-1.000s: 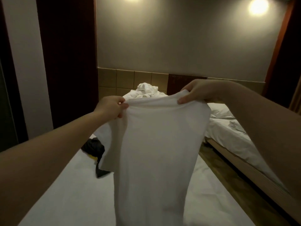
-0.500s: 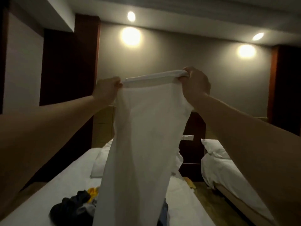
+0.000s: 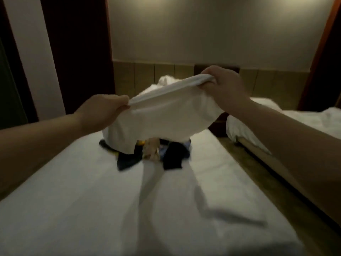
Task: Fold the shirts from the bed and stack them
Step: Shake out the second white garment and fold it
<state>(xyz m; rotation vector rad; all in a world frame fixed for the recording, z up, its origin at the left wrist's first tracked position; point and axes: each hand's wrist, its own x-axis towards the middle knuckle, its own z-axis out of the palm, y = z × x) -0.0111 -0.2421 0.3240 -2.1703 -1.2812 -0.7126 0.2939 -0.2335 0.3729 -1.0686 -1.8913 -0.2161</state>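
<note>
Two hands grip white shirt (image 3: pixel 162 115) above bed (image 3: pixel 110 209).

The single head camera (worn, wide-angle) looks forward and down from the near edge of the white-sheeted bed (image 3: pixel 92 209), along its length toward the tan panelled headboard (image 3: pixel 144 78) at the far edge, close above the mattress.

wall (image 3: pixel 203 34): beige, lit from above | left: dark wood panel (image 3: pixel 77 52) | right: second bed (image 3: pixel 304 124), white sheets | floor (image 3: pixel 243 163): brown
</note>
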